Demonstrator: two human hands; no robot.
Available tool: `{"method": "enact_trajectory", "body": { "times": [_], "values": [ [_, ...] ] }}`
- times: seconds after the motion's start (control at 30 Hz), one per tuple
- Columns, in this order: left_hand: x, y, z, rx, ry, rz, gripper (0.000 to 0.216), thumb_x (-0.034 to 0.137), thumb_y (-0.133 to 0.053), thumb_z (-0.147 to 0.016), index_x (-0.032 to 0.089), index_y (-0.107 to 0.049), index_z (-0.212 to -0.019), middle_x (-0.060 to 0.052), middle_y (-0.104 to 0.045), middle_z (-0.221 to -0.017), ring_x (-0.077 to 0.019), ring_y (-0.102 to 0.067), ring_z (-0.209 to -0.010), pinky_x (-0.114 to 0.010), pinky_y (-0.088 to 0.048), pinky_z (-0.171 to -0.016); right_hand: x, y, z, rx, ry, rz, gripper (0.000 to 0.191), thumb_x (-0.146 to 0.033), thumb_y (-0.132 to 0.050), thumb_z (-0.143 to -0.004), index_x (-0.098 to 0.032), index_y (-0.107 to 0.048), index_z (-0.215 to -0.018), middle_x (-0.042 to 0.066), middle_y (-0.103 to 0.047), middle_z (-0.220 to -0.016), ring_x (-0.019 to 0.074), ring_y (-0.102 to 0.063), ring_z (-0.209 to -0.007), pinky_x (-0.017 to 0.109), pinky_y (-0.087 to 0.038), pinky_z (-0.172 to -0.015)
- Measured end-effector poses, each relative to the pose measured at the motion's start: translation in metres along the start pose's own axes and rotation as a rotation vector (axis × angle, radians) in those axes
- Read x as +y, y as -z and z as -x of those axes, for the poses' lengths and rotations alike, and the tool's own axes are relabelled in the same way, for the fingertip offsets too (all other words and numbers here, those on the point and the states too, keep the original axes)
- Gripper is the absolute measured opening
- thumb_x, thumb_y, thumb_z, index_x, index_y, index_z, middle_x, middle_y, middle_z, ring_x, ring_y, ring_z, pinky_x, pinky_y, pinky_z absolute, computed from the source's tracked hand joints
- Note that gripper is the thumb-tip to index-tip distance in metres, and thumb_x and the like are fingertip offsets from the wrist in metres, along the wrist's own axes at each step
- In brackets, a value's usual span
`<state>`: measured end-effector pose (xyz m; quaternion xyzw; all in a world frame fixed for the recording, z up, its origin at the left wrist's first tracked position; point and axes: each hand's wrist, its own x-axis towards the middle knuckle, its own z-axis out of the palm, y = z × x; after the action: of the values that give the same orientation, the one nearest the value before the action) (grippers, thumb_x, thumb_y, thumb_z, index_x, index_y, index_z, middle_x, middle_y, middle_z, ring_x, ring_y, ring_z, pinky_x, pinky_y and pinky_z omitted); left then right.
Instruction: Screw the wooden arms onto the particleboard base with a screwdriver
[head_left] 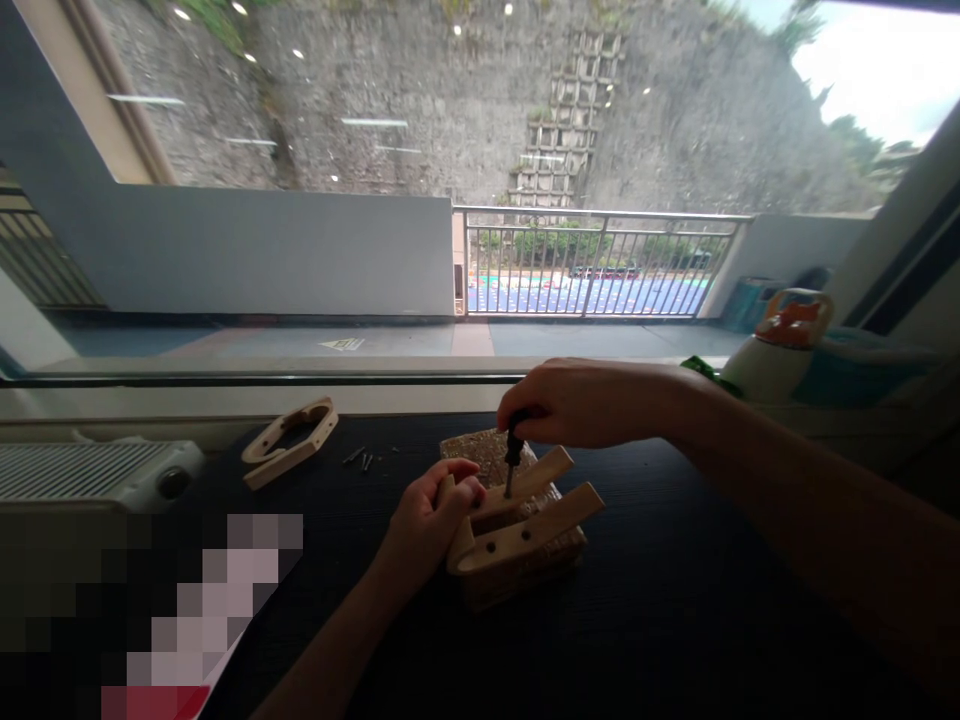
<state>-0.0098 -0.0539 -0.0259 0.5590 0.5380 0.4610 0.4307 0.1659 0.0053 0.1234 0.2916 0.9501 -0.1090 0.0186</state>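
My left hand (pixel 435 510) is closed around the near-left end of a light wooden piece (pixel 525 535) with two arms and round holes, which rests on a block of pressed board (pixel 525 570). My right hand (pixel 577 405) grips the black handle of a small screwdriver (pixel 512 460), held upright with its tip down on the upper wooden arm. Both hands sit over the middle of the dark table (pixel 675 620).
Another curved wooden piece (pixel 291 440) lies at the back left of the table, with a few loose screws (pixel 362 458) beside it. A white radiator (pixel 90 472) is at the left, a bottle with an orange lid (pixel 784 345) on the sill at right.
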Motion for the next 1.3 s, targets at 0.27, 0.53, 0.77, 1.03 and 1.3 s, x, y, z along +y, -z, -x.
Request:
{"method": "enact_trajectory", "body": {
  "times": [0.27,0.53,0.77,1.03,1.3],
  "values": [
    [-0.0032,0.0009,0.0006,0.003,-0.015,0.003,0.03,0.04,-0.05,-0.079,0.017,-0.058,-0.097,-0.003,-0.068,-0.084,-0.019,-0.061,-0.082,-0.029,-0.046,-0.077,-0.0011,-0.0052,-0.0062,0.042,-0.027,0.052,0.026,-0.03,-0.047,-0.081,-0.018,-0.069,-0.089,0.002,-0.065,-0.073,0.0089,-0.048,-0.055,0.023,-0.03,-0.05],
    [0.0006,-0.0005,0.0017,0.02,-0.01,0.011,0.03,0.039,-0.051,-0.078,0.017,-0.058,-0.096,-0.002,-0.067,-0.081,-0.0184,-0.061,-0.079,-0.028,-0.046,-0.074,-0.0074,-0.003,-0.0054,0.033,-0.05,0.077,0.027,-0.035,-0.048,-0.08,-0.018,-0.068,-0.087,0.003,-0.064,-0.073,0.0084,-0.046,-0.052,0.023,-0.029,-0.047],
    [-0.0009,0.0011,0.0007,0.006,0.005,0.001,0.03,0.04,-0.05,-0.078,0.018,-0.058,-0.098,-0.002,-0.068,-0.084,-0.0187,-0.061,-0.081,-0.028,-0.046,-0.076,-0.0033,0.0004,-0.0036,-0.005,0.016,0.021,0.025,-0.028,-0.048,-0.08,-0.021,-0.069,-0.091,0.001,-0.066,-0.078,0.0082,-0.05,-0.057,0.022,-0.031,-0.049],
    [-0.0009,0.0003,0.0003,0.011,-0.005,0.001,0.032,0.04,-0.05,-0.077,0.017,-0.059,-0.097,-0.003,-0.068,-0.083,-0.0195,-0.061,-0.079,-0.029,-0.046,-0.075,-0.0011,-0.0066,-0.0068,0.059,-0.03,0.075,0.027,-0.033,-0.046,-0.082,-0.019,-0.069,-0.086,0.002,-0.064,-0.073,0.0091,-0.048,-0.055,0.024,-0.03,-0.05],
    [0.001,-0.0001,0.0014,0.012,-0.019,-0.017,0.031,0.04,-0.05,-0.078,0.017,-0.059,-0.097,-0.003,-0.068,-0.084,-0.0201,-0.062,-0.083,-0.03,-0.046,-0.078,-0.0076,-0.0049,-0.0046,0.038,-0.082,0.141,0.03,-0.038,-0.046,-0.082,-0.018,-0.068,-0.085,0.004,-0.064,-0.072,0.0102,-0.046,-0.055,0.025,-0.028,-0.05]
  ]
}}
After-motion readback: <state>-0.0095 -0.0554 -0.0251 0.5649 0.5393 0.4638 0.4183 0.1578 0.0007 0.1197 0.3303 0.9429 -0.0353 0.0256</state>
